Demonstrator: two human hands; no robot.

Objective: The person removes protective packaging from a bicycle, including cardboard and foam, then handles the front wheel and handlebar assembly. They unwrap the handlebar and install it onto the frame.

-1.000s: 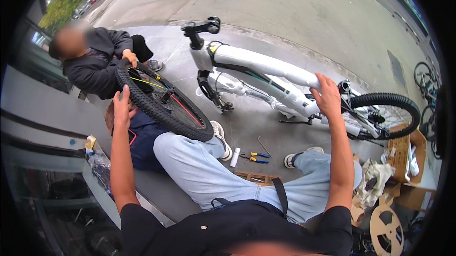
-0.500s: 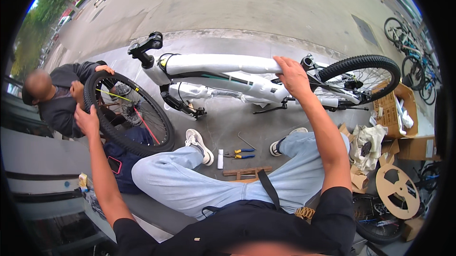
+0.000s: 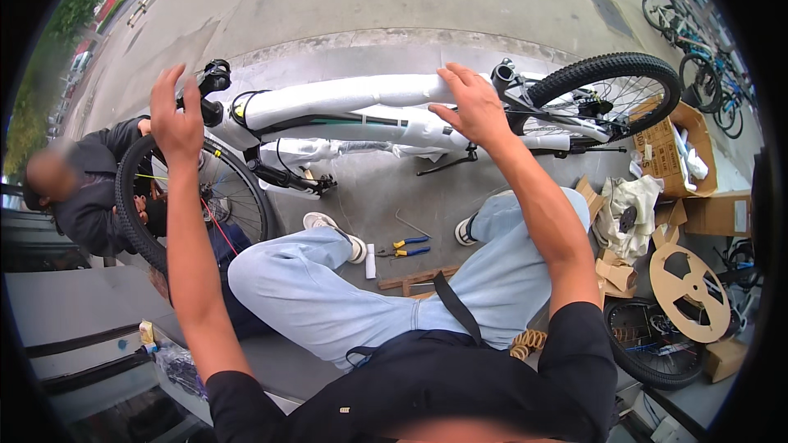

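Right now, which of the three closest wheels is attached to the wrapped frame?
The upper right wheel is mounted in the wrapped frame; the left wheel and lower right wheel, partly hidden by a cardboard disc, are separate.

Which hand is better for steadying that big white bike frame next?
Probably the right hand: its fingers and thumb are spread right at the white-wrapped frame. The left hand is raised open, nearer the black stem.

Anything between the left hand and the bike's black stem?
Nothing visible: the left hand is raised, open, just left of the black stem. The loose wheel shows lower, partly behind the forearm, not in that gap. One view leaves depth unsure.
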